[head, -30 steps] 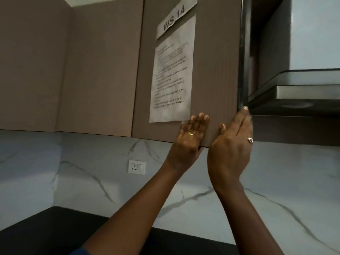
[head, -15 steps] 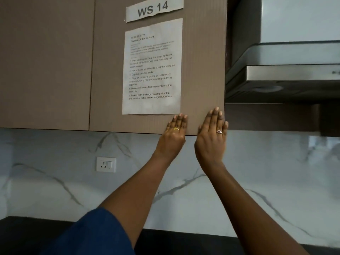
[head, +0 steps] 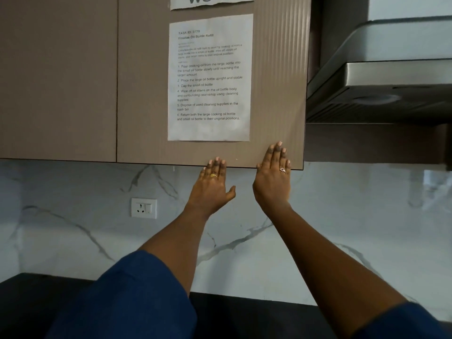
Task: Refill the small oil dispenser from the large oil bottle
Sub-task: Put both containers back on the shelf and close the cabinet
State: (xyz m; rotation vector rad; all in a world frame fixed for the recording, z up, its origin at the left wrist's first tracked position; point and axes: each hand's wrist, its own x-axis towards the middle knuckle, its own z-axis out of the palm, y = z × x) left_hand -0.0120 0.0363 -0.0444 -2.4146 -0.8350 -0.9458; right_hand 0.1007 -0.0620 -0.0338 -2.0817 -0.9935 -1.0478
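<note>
My left hand and right hand press flat, holding nothing, on the lower edge of the cabinet door; oil bottle and dispenser not in view; risk: an unlatched door could swing out.

— What colour is the cabinet door?
— Taupe-brown, with fine vertical ribbing. The sheet taped on it is white with black print, and the label strip at its top is white with bold dark letters.
— Below it?
— The splashback is white marble veined grey, with a white socket. Lower still, the countertop is black.
— To its right?
— A hood, steel grey.
— At its bottom edge?
— A gold ring on the left hand, a silver ring on the right hand; the sleeves are dark blue
</note>
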